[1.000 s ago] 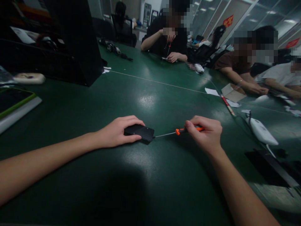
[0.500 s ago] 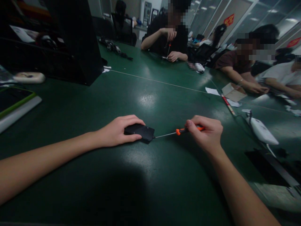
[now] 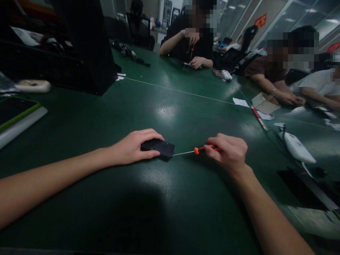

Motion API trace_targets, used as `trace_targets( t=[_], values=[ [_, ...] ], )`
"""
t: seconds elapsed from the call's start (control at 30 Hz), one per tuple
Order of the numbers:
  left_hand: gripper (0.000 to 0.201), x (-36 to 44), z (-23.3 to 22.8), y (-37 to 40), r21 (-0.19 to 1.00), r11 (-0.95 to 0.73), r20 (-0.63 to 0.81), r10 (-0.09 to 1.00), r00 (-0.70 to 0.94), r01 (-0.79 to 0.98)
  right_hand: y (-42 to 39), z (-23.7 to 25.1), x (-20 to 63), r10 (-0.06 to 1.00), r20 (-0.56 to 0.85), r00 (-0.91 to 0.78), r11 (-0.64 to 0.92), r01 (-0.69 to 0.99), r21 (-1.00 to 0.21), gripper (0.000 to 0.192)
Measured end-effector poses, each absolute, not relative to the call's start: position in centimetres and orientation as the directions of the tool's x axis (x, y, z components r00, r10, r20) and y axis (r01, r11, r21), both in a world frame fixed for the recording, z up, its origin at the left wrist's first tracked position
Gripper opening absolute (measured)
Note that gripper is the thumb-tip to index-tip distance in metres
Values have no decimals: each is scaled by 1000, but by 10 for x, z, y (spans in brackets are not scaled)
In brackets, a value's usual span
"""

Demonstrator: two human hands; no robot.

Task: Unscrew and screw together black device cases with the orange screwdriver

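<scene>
A small black rectangular box (image 3: 166, 148) lies on the green tabletop (image 3: 164, 113). My left hand (image 3: 138, 146) grips it from its left end, thumb along the near side and fingers over the far side. In my right hand (image 3: 228, 150) is a screwdriver (image 3: 197, 150) with an orange and black handle, the fist closed around that handle. Its thin metal shaft points left and its tip meets the right end of the box. What the tip touches there is too small to make out.
A dark cabinet-like block (image 3: 102, 81) stands at the far left, near a green-edged device (image 3: 20, 109). On the right are a white power strip (image 3: 297, 147), a cardboard box (image 3: 265, 102) and a paper sheet (image 3: 241, 102). Black cables (image 3: 130, 55) lie at the back. Several people sit around.
My right hand has moved slightly left with the screwdriver, and its grip has turned; the shaft's tip now reaches the box's end. My left hand and the box have stayed put.
</scene>
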State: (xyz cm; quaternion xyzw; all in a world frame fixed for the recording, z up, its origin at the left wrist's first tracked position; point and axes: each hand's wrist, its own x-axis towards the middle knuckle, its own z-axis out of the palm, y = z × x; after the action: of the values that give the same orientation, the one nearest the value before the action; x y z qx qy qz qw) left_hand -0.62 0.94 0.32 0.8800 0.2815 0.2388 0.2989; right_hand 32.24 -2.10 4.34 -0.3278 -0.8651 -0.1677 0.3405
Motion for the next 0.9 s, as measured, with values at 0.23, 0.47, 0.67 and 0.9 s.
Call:
trace_targets(
  t=[0.23,0.47,0.67,0.9],
  values=[
    [36,-7,4,10,658,-662,241,637,732,359,-11,33,332,558,572,-601,731,683,5,45],
    [37,-6,5,9,645,-664,244,649,721,379,-1,23,334,764,170,-622,645,725,-244,51],
    [36,-7,4,9,640,-676,255,635,729,365,-6,36,340,705,420,-572,661,745,-95,51],
    [38,-7,3,9,642,-672,253,641,725,369,-17,34,316,710,346,-613,676,730,-96,50]
  ],
)
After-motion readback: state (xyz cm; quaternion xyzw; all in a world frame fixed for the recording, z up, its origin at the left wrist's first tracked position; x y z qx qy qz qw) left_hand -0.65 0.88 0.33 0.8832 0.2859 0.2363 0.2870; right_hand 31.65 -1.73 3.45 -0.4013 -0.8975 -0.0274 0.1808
